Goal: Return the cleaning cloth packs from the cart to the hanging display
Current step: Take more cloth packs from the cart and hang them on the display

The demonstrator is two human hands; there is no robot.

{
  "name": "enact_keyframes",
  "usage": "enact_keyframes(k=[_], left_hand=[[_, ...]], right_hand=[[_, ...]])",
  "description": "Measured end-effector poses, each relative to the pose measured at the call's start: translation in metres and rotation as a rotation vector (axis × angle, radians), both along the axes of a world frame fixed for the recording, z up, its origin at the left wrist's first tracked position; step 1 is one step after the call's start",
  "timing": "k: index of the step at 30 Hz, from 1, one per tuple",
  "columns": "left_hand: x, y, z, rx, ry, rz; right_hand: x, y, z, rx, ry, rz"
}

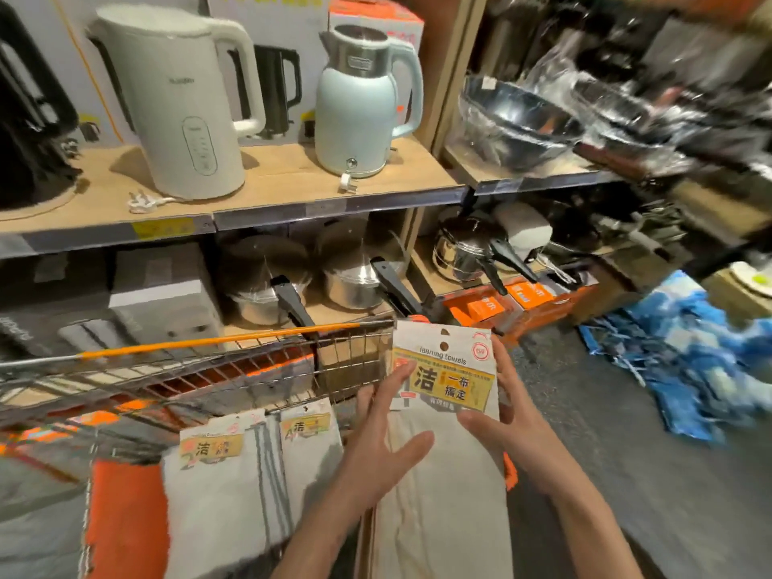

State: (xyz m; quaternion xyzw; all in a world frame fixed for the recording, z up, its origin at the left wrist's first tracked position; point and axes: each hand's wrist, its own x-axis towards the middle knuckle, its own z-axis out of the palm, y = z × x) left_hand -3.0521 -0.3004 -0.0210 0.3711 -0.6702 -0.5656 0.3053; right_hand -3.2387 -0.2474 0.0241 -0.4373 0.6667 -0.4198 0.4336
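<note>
A beige cleaning cloth pack [447, 486] with a white and yellow header card hangs upright in front of me, just right of the cart. My right hand [507, 428] grips its right edge, thumb on the front. My left hand [384, 436] lies against its left side with fingers spread and fairly straight. Two more cloth packs lie in the wire cart [259, 361]: a grey-white pack [217, 495] and a second pack [311, 449] beside it, both with yellow labels. No hanging display is in sight.
Shelves ahead carry a white kettle [179, 102], a pale blue kettle [359, 106], steel pots [355, 277] and wrapped bowls [514, 119]. Orange boxes [530, 294] sit low. Blue packs [689, 361] lie piled on the grey floor at right.
</note>
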Motion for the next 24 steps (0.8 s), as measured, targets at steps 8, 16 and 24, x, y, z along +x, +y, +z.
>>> enact_keyframes(k=[8,16,24], left_hand=[[0.019,0.054,0.042,-0.108,0.026,-0.262],[0.000,0.133,0.086,-0.211,0.120,-0.531],[-0.006,0.275,0.114,-0.097,0.276,-0.888]], right_hand=[[0.040,0.108,0.039,-0.086,0.024,-0.264],[0.066,0.235,0.083,-0.192,0.134,-0.567],[0.125,0.405,0.122,-0.250,0.251,-0.885]])
